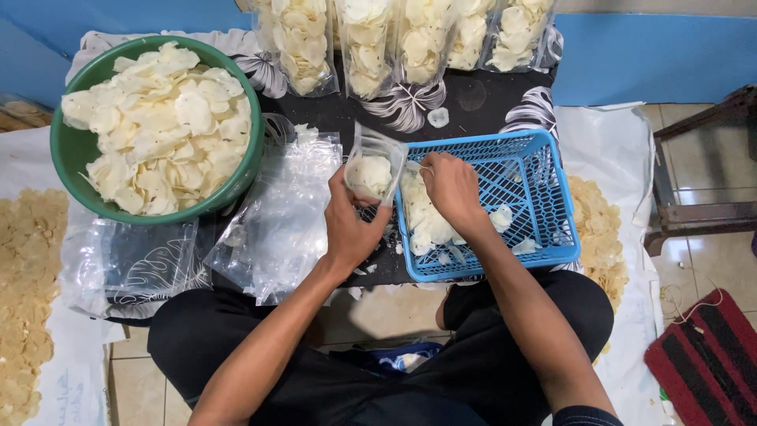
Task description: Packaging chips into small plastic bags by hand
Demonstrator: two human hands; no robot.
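Two hands are working: the left hand (pixel 351 225) is gripping a clear bag (pixel 374 170) mouth-up, the right hand (pixel 451 188) is pinching white crackers (pixel 422 217) inside the blue basket (pixel 544 201) beside it.

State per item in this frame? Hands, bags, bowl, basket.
Left hand: holding small bag, upright.
Small bag: open, partly filled with chips.
Right hand: in blue basket, on the chips.
Blue basket: chips at its left end, rest mostly bare.
Green bowl: heaped with chips.
Filled bags: full, standing in a row.
Empty bags: flat, piled.
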